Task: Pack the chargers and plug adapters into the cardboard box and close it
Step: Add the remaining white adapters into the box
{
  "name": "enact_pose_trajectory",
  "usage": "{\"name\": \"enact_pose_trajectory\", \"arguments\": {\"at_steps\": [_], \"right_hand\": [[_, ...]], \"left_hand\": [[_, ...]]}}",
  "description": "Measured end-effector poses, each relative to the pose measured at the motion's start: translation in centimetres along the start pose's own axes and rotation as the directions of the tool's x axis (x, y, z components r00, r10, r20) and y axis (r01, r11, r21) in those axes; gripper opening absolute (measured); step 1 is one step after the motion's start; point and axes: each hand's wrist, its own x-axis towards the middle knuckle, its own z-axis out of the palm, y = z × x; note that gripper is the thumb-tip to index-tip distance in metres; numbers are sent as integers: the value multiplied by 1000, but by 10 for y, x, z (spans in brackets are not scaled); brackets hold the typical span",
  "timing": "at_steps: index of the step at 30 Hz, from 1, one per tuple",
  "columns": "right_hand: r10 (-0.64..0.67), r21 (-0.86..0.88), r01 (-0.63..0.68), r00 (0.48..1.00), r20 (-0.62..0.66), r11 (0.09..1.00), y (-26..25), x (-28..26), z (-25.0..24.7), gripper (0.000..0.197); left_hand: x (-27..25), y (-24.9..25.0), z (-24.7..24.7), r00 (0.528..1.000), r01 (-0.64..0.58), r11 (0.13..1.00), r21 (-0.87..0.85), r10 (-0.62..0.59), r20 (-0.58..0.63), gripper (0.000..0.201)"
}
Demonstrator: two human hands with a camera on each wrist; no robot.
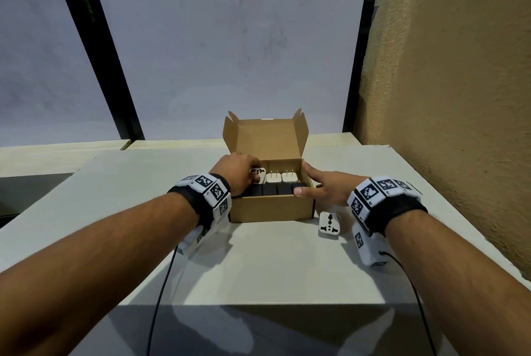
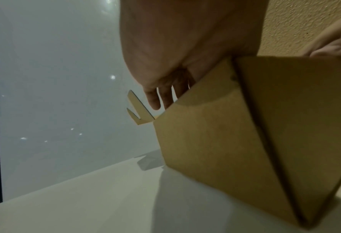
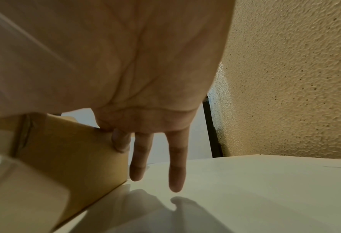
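The cardboard box (image 1: 271, 206) stands toward the far edge of the pale surface (image 1: 258, 263), its lid (image 1: 265, 138) upright at the back with both side tabs raised. Inside, a row of black chargers (image 1: 275, 189) lies along the near wall, and two white chargers (image 1: 281, 178) sit behind them with their prongs pointing up.

The left hand (image 1: 237, 170) reaches over the box's left wall and grips a white plug adapter (image 1: 258, 175) in curled fingers at the back left corner of the interior. From the left wrist view, the fingers (image 2: 154, 100) dip past the box rim and the adapter itself is hidden.

The right hand (image 1: 321, 183) is spread and relaxed against the box's right side: the thumb lies across the near right corner of the rim, the forefinger runs along the top of the right wall, and the other fingers (image 3: 176, 165) hang straight down outside the wall, holding nothing.

A second white plug adapter (image 1: 330, 225) lies on the surface just beside the box's near right corner, below the right wrist, sockets facing up
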Motion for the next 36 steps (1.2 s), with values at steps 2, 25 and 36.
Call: {"name": "enact_pose_trajectory", "arguments": {"at_steps": [2, 25, 36], "right_hand": [[-5, 21, 5, 1000, 7, 1000, 0, 1, -1, 92], [-81, 35, 80, 996, 48, 996, -5, -11, -4, 105], [-33, -320, 46, 998, 47, 946, -12, -42, -17, 46]], "left_hand": [[-1, 1, 2, 1000, -2, 1000, -12, 1, -4, 31], [-17, 0, 4, 992, -6, 999, -53, -1, -126, 55], [-46, -14, -2, 994, 7, 1000, -29, -10, -107, 54]]}}
